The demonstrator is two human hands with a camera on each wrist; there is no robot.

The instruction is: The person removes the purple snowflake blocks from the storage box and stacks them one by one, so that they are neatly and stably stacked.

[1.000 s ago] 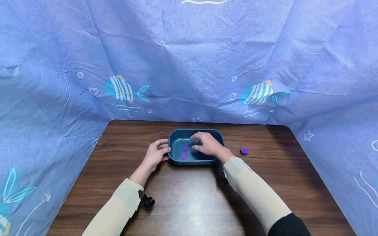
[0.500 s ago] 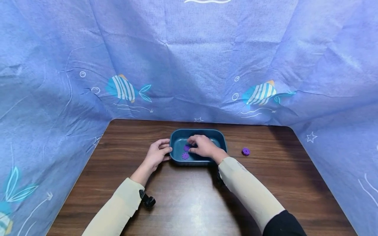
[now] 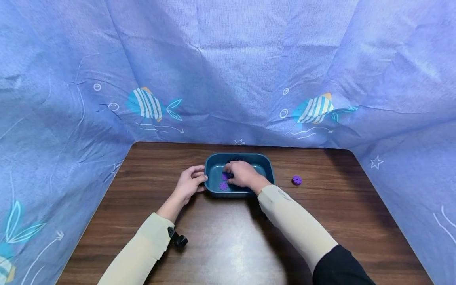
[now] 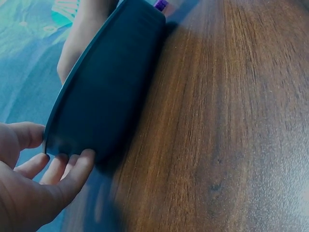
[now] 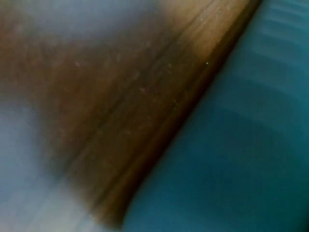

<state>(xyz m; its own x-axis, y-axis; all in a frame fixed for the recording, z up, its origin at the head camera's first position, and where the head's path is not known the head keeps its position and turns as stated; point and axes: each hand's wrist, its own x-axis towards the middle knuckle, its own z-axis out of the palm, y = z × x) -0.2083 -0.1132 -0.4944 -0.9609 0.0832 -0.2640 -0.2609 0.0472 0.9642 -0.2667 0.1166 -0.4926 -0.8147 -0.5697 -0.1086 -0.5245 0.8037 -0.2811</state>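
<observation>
In the head view, a dark teal rectangular bin point(image 3: 265, 162) stands on the wooden table. Two purple flat, notched, flower-shaped pieces lie inside: a nearer piece point(image 3: 223, 186), and a farther piece point(image 3: 224, 177) partly covered by my right hand point(image 3: 243, 174). The right index finger and thumb curl down at this farther piece; I cannot tell whether they pinch it. My left hand point(image 3: 188, 183) holds the bin's left end, thumb at the rim and fingers against the outer wall, as the left wrist view also shows. The right wrist view catches only the bin's blurred outer wall point(image 5: 231, 159).
Right of the bin, a third purple notched piece point(image 3: 297, 180) lies on the table point(image 3: 213, 245). Behind the table's far edge hangs a blue curtain point(image 3: 228, 79) printed with fish. A small black camera point(image 3: 179, 240) is strapped at the left wrist.
My right hand has moved left and down inside the bin, to the farther purple piece, its finger and thumb drawing in around it. The left hand stays at the bin's left end.
</observation>
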